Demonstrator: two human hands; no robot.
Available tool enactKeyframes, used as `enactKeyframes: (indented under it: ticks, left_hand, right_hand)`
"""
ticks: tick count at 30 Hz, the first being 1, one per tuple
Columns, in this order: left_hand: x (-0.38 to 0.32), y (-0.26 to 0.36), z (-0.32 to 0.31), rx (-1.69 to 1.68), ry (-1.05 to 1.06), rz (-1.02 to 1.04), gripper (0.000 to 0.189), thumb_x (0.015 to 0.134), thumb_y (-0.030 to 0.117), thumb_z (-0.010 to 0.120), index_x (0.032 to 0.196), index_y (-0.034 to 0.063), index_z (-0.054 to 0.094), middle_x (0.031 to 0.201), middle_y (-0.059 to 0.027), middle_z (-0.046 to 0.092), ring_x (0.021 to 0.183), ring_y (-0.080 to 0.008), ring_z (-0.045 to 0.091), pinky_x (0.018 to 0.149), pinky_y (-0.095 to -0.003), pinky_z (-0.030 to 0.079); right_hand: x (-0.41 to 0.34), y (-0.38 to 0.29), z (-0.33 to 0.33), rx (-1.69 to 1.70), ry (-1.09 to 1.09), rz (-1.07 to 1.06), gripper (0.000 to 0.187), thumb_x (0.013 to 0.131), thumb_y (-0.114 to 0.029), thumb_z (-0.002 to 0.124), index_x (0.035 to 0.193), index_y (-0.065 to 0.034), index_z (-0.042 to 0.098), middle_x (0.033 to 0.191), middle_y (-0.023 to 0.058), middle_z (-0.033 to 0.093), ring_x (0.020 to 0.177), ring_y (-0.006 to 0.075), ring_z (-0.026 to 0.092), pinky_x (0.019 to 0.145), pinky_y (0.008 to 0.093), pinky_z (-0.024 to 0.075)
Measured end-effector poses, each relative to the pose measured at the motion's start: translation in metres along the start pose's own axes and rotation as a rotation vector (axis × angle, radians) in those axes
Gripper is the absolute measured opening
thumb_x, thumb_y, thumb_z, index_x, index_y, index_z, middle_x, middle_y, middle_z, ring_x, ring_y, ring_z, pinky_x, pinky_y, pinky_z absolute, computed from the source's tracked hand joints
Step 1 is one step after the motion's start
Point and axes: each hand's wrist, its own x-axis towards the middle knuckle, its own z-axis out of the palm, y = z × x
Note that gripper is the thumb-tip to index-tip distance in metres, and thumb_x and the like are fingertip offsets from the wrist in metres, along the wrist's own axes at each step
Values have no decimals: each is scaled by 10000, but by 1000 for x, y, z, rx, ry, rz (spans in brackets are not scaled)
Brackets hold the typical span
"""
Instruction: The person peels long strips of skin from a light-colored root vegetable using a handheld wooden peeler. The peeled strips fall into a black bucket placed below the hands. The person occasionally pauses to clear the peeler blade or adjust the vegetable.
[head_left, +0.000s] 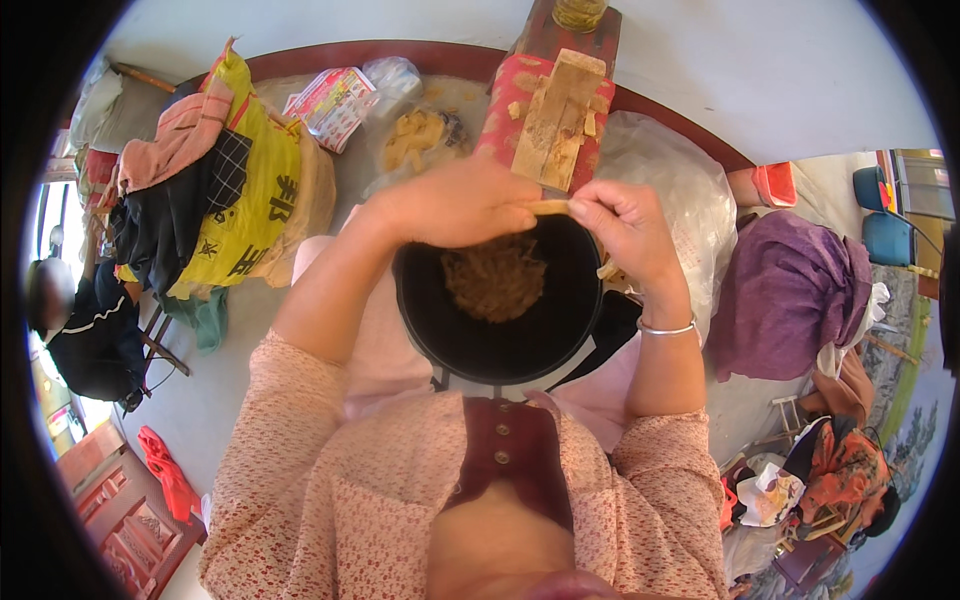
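Observation:
Between my two hands, above the far rim of a black bucket, is a short pale tan strip (551, 207); its material I cannot tell. My left hand (457, 202) holds one end, palm down. Thumb and fingers of my right hand (619, 225) pinch the other end; a silver bangle is on that wrist. The black bucket (499, 364) stands between my knees, with a heap of light brown pieces (495, 281) at its bottom. Just beyond my hands a wooden board (559, 124) lies on a red patterned cloth (510, 97) over a bench, with small yellowish bits beside it.
A plastic bag of yellowish pieces (412, 139) lies beyond my left hand. Clear plastic sheeting (675, 202) and a purple cloth bundle (791, 296) are at right. A yellow sack (259, 202) with clothes stands at left. A person (90, 337) sits far left, another (847, 472) lower right.

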Motion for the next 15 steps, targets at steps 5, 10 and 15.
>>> enactKeyframes:
  ticks: [5, 10, 15]
  left_hand:
    - [28, -23, 2, 160, 372, -189, 178, 858, 274, 599, 907, 105, 622, 731, -145, 605, 710, -368, 575, 614, -438, 445]
    - [53, -41, 4, 134, 519, -265, 209, 821, 296, 632, 955, 138, 659, 746, -133, 632, 720, -335, 611, 643, -420, 469]
    - [61, -59, 10, 84, 539, -258, 230, 813, 312, 626, 956, 138, 674, 772, -132, 647, 748, -338, 619, 664, -430, 474]
  right_hand:
    - [35, 11, -4, -156, 233, -66, 122, 842, -106, 595, 785, 1, 586, 586, 95, 536, 533, 133, 473, 531, 299, 406]
    - [61, 33, 9, -221, 459, -95, 110, 839, -115, 614, 815, -9, 604, 608, 109, 549, 538, 160, 494, 545, 304, 417]
    - [70, 42, 12, -228, 472, -37, 125, 841, -113, 620, 778, -7, 602, 598, 82, 552, 551, 134, 495, 545, 293, 411]
